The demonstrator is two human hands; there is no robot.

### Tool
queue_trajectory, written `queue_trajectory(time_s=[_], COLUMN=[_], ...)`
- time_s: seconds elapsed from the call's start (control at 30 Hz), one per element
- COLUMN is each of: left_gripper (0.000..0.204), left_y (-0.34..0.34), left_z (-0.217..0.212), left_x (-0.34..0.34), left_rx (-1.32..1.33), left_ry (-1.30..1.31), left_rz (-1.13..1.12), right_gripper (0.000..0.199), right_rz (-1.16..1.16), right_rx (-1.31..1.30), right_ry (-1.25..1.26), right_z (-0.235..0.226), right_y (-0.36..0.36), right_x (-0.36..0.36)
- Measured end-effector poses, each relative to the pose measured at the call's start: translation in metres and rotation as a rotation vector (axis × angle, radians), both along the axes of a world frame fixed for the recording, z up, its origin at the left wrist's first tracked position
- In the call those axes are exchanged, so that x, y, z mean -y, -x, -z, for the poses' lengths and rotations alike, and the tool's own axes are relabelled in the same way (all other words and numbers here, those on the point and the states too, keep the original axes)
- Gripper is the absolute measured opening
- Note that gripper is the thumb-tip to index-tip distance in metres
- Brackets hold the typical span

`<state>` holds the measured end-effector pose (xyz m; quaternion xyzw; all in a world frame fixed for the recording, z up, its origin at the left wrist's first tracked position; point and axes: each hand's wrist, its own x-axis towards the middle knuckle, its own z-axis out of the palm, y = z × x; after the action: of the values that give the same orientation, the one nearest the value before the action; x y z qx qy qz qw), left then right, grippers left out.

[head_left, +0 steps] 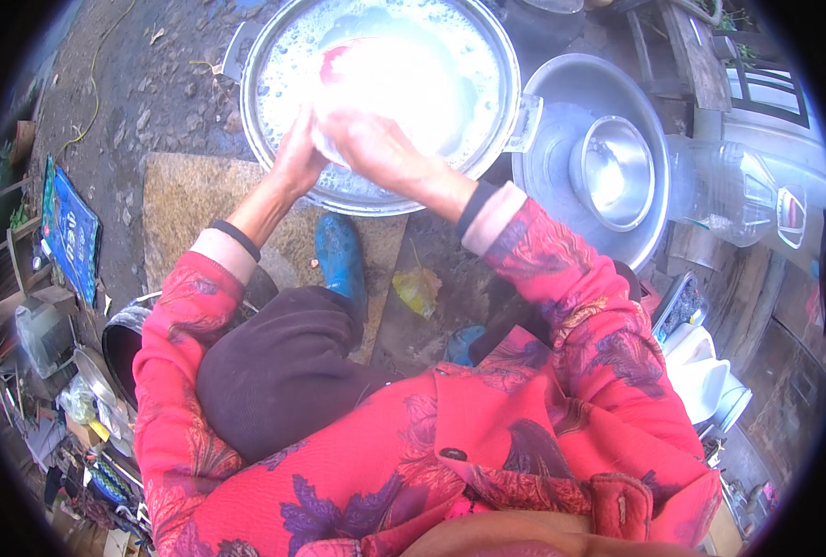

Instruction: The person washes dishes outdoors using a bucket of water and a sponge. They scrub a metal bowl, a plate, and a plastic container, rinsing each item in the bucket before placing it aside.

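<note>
A large metal pot [257, 121] with side handles holds sudsy water at the top of the view. Over it, a white, rounded, bowl-like thing [329, 144] with a red patch is almost washed out by glare, so its exact kind is unclear. My left hand [298, 154] grips its near left edge above the pot's near rim. My right hand [372, 147] is closed on its near side, close to the left; glare hides part of the fingers.
Right of the pot, a wide metal basin [554, 79] holds a smaller metal bowl [612, 174]. A clear plastic jug [724, 190] lies beside it. A stone slab [185, 200] and a yellowish leaf [416, 290] lie below the pot. Clutter lines the left, beside a blue printed sack [71, 232].
</note>
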<state>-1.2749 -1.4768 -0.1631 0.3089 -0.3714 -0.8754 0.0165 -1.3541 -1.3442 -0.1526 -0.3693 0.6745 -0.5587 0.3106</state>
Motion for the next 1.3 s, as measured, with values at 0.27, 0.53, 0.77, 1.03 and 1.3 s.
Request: queue_trajectory(time_s=[0.27, 0.53, 0.77, 1.03, 1.3], left_gripper=[0.064, 0.062, 0.064, 0.064, 0.055], left_y=[-0.005, 0.003, -0.008, 0.005, 0.003], left_z=[-0.001, -0.008, -0.005, -0.012, -0.031], left_x=[0.02, 0.005, 0.013, -0.001, -0.002], left_rx=[0.061, 0.06, -0.026, -0.058, 0.122], left_ry=[0.139, 0.052, 0.108, 0.152, 0.121], left_rz=[0.003, 0.015, -0.035, -0.12, -0.202], right_gripper=[0.029, 0.028, 0.02, 0.035, 0.033], right_rz=[-0.108, 0.019, -0.287, -0.134, -0.048], right_rx=[-0.406, -0.357, -0.729, -1.041, -0.885], right_ry=[-0.244, -0.104, -0.187, -0.239, 0.028], right_z=[0.025, 0.007, -0.006, -0.01, -0.004], right_y=[0.055, 0.022, 0.013, -0.011, -0.03], right_x=[-0.058, -0.003, -0.037, -0.042, -0.03])
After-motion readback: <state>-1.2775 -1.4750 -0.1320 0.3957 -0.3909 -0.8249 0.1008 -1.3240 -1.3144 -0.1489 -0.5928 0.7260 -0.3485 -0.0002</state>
